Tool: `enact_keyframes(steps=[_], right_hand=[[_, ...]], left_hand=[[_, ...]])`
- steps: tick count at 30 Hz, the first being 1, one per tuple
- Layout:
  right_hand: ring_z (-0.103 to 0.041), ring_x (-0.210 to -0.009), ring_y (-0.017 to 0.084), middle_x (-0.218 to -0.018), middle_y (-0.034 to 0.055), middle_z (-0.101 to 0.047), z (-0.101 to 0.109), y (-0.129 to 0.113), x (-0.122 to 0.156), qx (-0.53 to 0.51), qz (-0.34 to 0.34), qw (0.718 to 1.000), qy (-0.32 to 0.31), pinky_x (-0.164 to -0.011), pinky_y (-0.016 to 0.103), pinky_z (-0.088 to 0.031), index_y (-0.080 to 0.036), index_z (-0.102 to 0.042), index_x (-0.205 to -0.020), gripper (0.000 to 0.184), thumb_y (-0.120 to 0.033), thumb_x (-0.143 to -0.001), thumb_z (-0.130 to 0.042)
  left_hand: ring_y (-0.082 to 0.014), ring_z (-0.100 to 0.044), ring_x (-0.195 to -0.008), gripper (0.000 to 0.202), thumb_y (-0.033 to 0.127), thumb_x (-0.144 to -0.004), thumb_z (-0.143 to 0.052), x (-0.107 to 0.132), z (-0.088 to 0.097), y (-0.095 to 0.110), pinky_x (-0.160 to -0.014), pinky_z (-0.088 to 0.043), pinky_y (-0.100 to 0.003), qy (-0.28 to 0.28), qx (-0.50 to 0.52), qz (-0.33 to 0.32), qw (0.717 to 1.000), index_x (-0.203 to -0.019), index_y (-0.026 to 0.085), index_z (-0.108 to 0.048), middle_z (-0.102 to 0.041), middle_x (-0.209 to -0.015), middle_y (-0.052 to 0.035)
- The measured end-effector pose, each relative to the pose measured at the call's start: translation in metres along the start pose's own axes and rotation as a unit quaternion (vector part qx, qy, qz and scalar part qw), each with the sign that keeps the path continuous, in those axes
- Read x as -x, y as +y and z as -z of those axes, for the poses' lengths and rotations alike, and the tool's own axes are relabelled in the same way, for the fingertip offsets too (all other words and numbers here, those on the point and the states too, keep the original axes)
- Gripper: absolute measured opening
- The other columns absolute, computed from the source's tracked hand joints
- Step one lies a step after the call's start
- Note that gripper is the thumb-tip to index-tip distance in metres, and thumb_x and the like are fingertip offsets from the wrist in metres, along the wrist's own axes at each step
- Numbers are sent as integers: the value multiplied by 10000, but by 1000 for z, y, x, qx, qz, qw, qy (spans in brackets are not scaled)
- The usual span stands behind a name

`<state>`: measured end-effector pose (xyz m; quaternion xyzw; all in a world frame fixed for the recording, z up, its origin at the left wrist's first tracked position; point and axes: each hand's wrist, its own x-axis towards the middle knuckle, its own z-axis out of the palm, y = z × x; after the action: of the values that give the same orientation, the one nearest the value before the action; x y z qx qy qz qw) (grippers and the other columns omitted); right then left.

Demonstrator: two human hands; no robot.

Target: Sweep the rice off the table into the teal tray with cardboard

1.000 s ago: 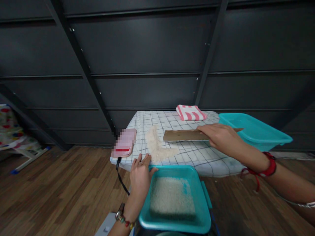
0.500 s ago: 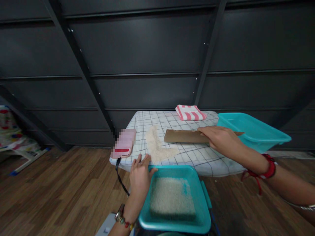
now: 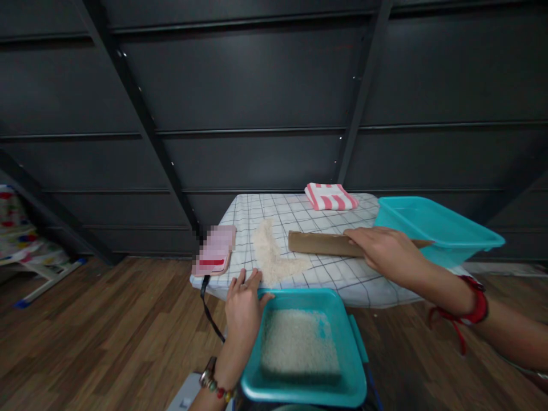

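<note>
My left hand (image 3: pixel 243 308) grips the far-left corner of a teal tub (image 3: pixel 353 348) half full of white rice (image 3: pixel 299 342), held just below the near edge of a small table with a checked white cloth (image 3: pixel 342 274). A pile of loose rice (image 3: pixel 274 257) lies on the cloth just beyond that hand. My right hand (image 3: pixel 385 251) is closed on the right end of a long brown cardboard strip (image 3: pixel 319 243), which stands on its edge on the cloth to the right of the pile.
A second teal tub (image 3: pixel 432 225) sits at the table's right end. A folded red-and-white striped cloth (image 3: pixel 330 196) lies at the far edge, a pink phone (image 3: pixel 216 249) with a black cord at the left corner. Dark metal wall behind, wooden floor around.
My right hand and the cardboard strip have slid a little toward me and to the right. My left hand and the rice tub have stayed put.
</note>
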<state>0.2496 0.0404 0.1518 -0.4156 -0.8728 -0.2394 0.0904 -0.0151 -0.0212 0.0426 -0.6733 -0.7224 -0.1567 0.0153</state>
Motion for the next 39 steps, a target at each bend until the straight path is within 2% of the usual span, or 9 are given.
enact_keyframes(steps=[3,6,10,13,19,24,28,35,39], right_hand=[[-635,-763,224,-885,112,-698,1,2,-25,2,-40,999,7,-645,304,-423,-130,-630,-996,356,-6,-724,-436],[-628,-860,255,-982,161,-680,-13,7,-67,18,-74,997,-6,-688,322,-419,-84,-611,-1062,355,-12,-779,-409],[-618,-906,242,-1017,164,-675,-42,11,-113,-8,-61,998,-15,-736,319,-415,-84,-609,-1058,344,-7,-800,-395],[-613,-941,225,-1035,135,-678,-56,10,-123,-28,-29,999,-25,-771,305,-417,-106,-621,-1047,365,13,-778,-405],[-624,-916,221,-1009,103,-691,-50,23,-94,-50,9,998,-25,-786,307,-435,-133,-644,-1018,395,25,-724,-434],[-632,-870,213,-958,89,-700,-41,40,-71,-62,40,996,46,-793,317,-452,-144,-644,-1008,400,23,-713,-432],[-641,-837,222,-945,104,-702,-40,32,-63,-35,22,998,43,-737,320,-469,-134,-640,-1005,393,25,-708,-437],[-647,-785,186,-878,64,-713,-25,18,-31,-58,80,994,54,-721,291,-477,-155,-649,-952,387,25,-677,-445],[-649,-764,187,-881,74,-712,-16,24,-22,-49,29,996,71,-673,290,-474,-151,-642,-980,329,-27,-754,-437]], left_hand=[[-289,-424,-1278,444,250,-770,-677,0,0,0,-1058,-348,-434,-2,-4,0,1000,-1194,159,-584,-582,-1267,-106],[-289,-421,-1280,444,247,-775,-671,0,-1,-1,-1055,-353,-433,-3,-5,2,1000,-1200,158,-579,-573,-1278,-99],[-286,-415,-1284,445,248,-776,-671,-2,-2,-1,-1060,-350,-430,-5,-4,6,1000,-1202,161,-579,-573,-1279,-85],[-285,-416,-1283,445,250,-777,-670,-1,-2,-1,-1060,-351,-429,-4,-3,4,1000,-1204,164,-578,-577,-1274,-85],[-290,-415,-1283,457,240,-766,-680,-1,-1,-1,-1063,-347,-436,-6,10,6,1000,-1203,151,-579,-584,-1266,-90],[-288,-421,-1279,459,244,-756,-690,0,-2,-1,-1058,-356,-431,4,14,3,1000,-1193,146,-586,-596,-1251,-102],[-287,-439,-1266,460,233,-742,-705,-1,-4,-2,-1047,-371,-434,13,9,2,1000,-1182,156,-594,-610,-1230,-112],[-286,-448,-1260,464,235,-736,-713,0,-5,-2,-1042,-377,-434,21,6,-2,1000,-1179,162,-598,-613,-1221,-123],[-288,-449,-1259,453,240,-746,-702,0,-5,-3,-1041,-376,-437,22,7,-7,1000,-1179,162,-598,-609,-1228,-118]])
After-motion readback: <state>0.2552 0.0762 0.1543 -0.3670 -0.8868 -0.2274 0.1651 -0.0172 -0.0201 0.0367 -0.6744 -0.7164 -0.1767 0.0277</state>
